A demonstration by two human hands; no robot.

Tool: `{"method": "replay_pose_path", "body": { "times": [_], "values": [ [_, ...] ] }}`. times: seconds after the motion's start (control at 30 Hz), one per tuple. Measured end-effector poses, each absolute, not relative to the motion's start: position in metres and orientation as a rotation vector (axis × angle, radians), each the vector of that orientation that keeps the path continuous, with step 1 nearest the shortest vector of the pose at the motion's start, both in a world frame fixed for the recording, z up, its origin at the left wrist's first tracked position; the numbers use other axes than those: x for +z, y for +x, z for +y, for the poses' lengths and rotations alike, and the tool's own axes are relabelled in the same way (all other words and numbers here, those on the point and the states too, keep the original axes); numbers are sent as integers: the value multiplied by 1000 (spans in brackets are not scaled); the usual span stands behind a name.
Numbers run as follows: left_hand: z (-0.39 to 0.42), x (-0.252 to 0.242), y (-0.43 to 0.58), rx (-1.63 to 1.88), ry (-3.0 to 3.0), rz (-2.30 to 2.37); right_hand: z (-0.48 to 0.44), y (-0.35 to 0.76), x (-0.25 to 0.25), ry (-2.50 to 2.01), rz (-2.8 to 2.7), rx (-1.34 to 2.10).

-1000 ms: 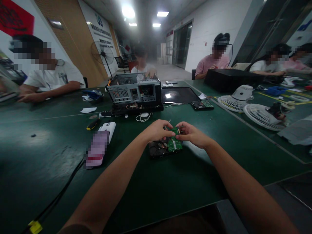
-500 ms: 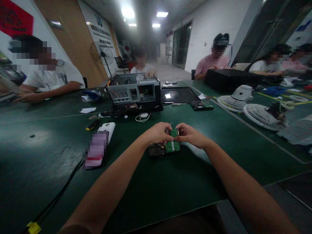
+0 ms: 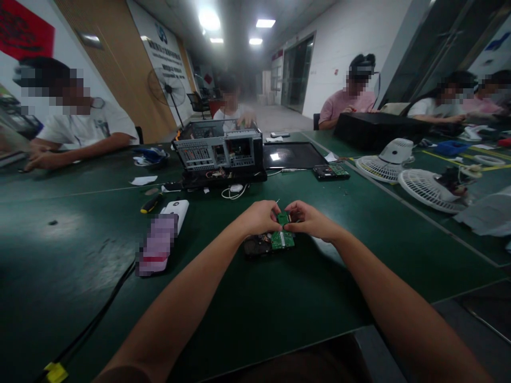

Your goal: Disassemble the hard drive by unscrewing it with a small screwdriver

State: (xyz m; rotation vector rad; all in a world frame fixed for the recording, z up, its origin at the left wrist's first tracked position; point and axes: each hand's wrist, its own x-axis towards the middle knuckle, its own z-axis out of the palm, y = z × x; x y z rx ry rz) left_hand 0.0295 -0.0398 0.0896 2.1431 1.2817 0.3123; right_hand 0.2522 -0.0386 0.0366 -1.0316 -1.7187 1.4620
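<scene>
Between my fingertips is a small green circuit board (image 3: 283, 218). My left hand (image 3: 261, 217) pinches its left side, and my right hand (image 3: 310, 220) grips its right side, both with fingers closed. Just below, on the green table, lies a hard drive (image 3: 257, 246) with a dark body at its left and a green board (image 3: 283, 241) with a pale strip on its right part. My fingers partly cover the drive's far edge; whether the small board touches it I cannot tell.
An opened computer case (image 3: 217, 151) stands ahead, beside a black panel (image 3: 297, 155). Another hard drive (image 3: 330, 172) lies to its right. A yellow-and-black screwdriver (image 3: 151, 204) and a phone-like device (image 3: 162, 239) are at the left. White fan parts (image 3: 431, 189) lie right. Several people sit around.
The small green board has tilted slightly and shifted a little between my fingers. Both hands stay in nearly the same place, and the hard drive has not moved.
</scene>
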Motion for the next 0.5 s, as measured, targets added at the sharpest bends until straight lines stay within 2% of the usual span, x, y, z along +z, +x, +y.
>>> {"method": "replay_pose_path", "body": {
  "times": [0.5],
  "values": [
    [-33,83,27,245,2394,1390,-39,254,39,-1235,-1914,1308]
  ]
}}
